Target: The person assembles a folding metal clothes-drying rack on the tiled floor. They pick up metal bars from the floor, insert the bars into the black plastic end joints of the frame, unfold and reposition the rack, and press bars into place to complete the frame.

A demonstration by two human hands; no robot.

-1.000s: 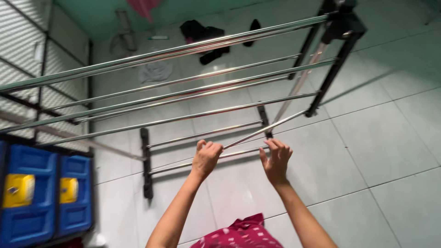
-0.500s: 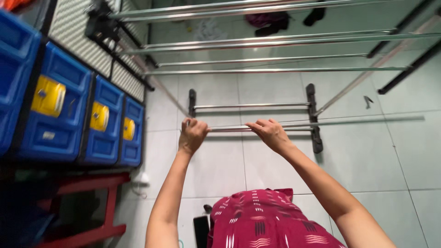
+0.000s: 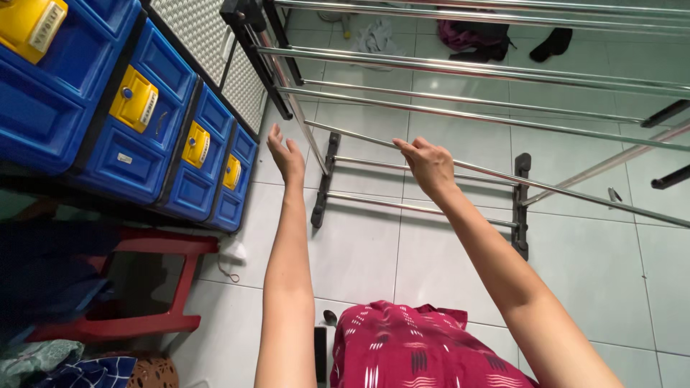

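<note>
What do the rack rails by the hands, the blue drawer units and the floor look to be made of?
Rack rails: likely polished steel tubing, since they are silvery with bright highlights. Blue drawer units: probably moulded plastic, uniform in colour with a soft gloss and yellow handles. Floor: glazed ceramic tile, pale and reflective with grid joints.

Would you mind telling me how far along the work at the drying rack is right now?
Done: the metal drying rack stands unfolded on the tiled floor, its rails bare. In hand: the right hand rests on a lower rail, while the left hand is open beside the frame, holding nothing. Left: dark clothes lie on the floor beyond.
</note>
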